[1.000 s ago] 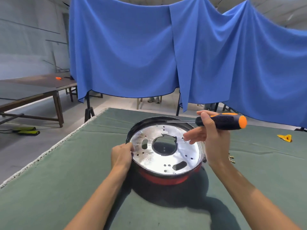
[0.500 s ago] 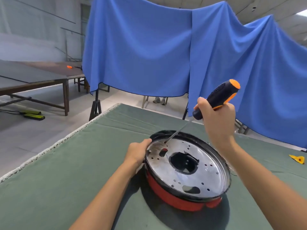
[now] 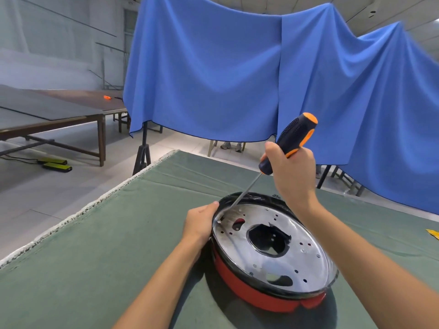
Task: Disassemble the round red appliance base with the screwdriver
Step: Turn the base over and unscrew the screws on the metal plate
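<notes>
While the left hand (image 3: pixel 199 224) grips the black rim of the round red appliance base (image 3: pixel 273 255) sitting on the green felt-covered table (image 3: pixel 95 257), the right hand (image 3: pixel 294 176) is clenched around the black-and-orange screwdriver (image 3: pixel 288 144), tip down on the shiny metal plate near the left edge.

The thin steel screwdriver shaft (image 3: pixel 240 197) blurs at its tip, lower centre. A yellow flat object (image 3: pixel 433 233) is cut by the right edge. The small orange item (image 3: pixel 107 97), upper left, is too small to identify.
</notes>
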Motion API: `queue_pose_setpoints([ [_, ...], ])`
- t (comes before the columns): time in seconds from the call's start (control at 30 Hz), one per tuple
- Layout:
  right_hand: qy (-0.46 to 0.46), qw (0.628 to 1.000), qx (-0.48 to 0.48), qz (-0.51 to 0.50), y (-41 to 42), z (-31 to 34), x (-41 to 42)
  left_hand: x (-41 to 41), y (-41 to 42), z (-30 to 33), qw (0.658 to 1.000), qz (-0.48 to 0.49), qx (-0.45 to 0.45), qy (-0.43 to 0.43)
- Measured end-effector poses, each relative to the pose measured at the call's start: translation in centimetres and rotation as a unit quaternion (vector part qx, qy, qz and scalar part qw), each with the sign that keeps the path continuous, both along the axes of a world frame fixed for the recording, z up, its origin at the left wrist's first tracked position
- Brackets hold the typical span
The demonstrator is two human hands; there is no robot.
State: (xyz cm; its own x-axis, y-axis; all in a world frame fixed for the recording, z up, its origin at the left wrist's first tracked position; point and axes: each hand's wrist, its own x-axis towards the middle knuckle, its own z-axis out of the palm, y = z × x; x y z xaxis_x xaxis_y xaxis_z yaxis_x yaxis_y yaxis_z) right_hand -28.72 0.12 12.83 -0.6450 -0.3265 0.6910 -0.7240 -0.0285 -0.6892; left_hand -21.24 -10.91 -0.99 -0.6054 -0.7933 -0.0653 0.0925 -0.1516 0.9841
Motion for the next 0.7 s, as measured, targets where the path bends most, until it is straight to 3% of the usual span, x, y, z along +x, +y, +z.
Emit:
queue_pose_setpoints([
  [0.7,-0.003,1.000,-0.024,0.000,0.04,-0.58,-0.79,-0.21,-0.02,-0.26,1.000,-0.005,0.018,0.010],
])
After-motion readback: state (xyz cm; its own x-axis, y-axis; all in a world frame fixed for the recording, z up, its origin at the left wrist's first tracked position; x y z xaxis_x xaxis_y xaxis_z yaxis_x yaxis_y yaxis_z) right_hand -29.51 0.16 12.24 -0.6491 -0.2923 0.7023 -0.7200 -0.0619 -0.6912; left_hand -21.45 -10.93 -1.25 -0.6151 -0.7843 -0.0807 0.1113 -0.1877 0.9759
